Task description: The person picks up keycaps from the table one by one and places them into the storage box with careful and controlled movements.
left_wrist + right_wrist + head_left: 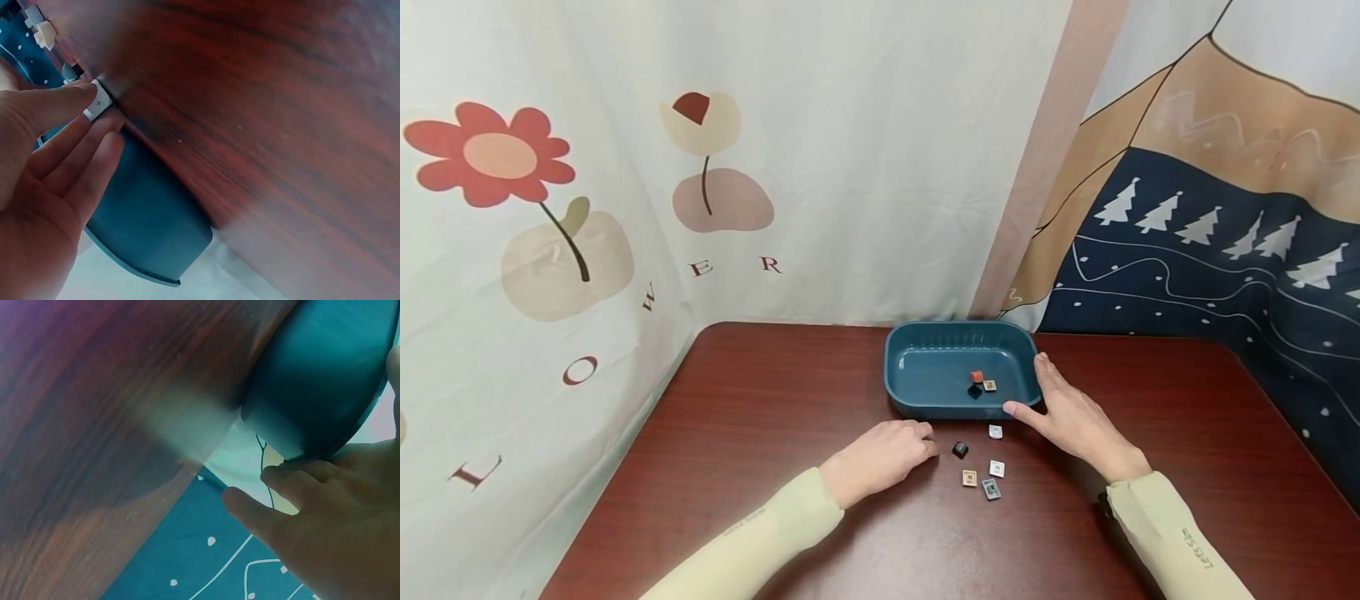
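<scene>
A person in pale green sleeves (760, 537) pinches a white plus-sign keycap (99, 104) between the thumb and fingers of the left hand (883, 457), just off the near side of a blue plastic basin (936, 367) on a reddish-brown wood-grain table (760, 375). The right hand (1075, 421), spread and relaxed, steadies the basin's right end, its thumb at the near rim. Inside the basin, an orange-red keycap (977, 377), a black keycap (974, 391) and a tan keycap (990, 386) sit close together toward the right. Between the hands on the tabletop lie a dark keycap (960, 449), two white keycaps (997, 469), a beige keycap (970, 478) and a gray keycap (992, 489), one of the white pair just below the basin. Behind hang a flower-print curtain (865, 167) and, at right, a navy fabric panel (1165, 267) with white trees
</scene>
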A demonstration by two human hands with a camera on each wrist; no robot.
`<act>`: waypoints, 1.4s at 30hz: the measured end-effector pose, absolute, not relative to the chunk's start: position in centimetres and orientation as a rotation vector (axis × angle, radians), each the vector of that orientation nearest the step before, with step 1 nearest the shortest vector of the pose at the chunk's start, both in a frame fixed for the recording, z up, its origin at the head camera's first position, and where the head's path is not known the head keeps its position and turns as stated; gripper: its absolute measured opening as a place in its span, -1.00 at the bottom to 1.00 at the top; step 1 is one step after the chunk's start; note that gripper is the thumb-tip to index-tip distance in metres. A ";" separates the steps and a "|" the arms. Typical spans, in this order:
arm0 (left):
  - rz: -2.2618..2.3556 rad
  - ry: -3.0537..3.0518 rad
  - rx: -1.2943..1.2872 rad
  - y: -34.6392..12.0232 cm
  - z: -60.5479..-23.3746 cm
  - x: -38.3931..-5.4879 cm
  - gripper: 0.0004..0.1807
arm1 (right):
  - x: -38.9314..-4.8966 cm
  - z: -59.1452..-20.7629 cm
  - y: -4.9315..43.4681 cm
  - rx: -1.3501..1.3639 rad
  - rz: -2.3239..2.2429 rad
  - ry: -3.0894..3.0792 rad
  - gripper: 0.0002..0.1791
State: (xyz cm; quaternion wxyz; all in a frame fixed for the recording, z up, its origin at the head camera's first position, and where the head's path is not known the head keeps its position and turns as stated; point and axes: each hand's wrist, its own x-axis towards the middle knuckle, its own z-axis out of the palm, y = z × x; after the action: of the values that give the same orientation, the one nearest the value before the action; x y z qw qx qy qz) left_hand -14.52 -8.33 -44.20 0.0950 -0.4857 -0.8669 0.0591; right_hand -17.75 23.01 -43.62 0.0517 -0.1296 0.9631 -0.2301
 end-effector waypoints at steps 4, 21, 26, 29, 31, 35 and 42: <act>0.140 -2.580 -1.461 -8.5 -44.1 -14.5 -0.78 | -17.8 -43.7 23.1 -0.395 -0.700 2.929 0.28; -0.153 -2.511 -1.402 -9.6 -41.9 -14.3 -0.72 | -17.8 -43.9 23.2 -0.414 -0.696 2.952 0.24; -0.226 -2.457 -1.372 -9.8 -41.1 -14.5 -0.73 | -17.7 -43.9 23.1 -0.411 -0.709 2.950 0.19; -0.270 -2.442 -1.361 -10.0 -40.8 -14.7 -0.73 | -17.7 -43.8 23.0 -0.405 -0.718 2.945 0.18; -0.294 -2.441 -1.353 -10.1 -40.6 -14.8 -0.73 | -17.7 -43.8 23.0 -0.401 -0.718 2.944 0.19; -0.329 -2.430 -1.343 -10.2 -40.5 -15.3 -0.74 | -17.8 -43.6 23.0 -0.394 -0.717 2.934 0.21; -0.393 -2.385 -1.322 -10.2 -40.3 -16.3 -0.74 | -17.8 -43.6 23.1 -0.383 -0.723 2.915 0.21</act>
State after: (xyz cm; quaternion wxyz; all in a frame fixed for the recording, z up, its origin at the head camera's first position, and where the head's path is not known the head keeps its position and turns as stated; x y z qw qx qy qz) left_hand -16.29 -10.24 -40.29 0.1921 -0.4710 -0.8495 -0.1399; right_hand -17.78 23.07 -43.58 0.0571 -0.1264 0.9612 -0.2385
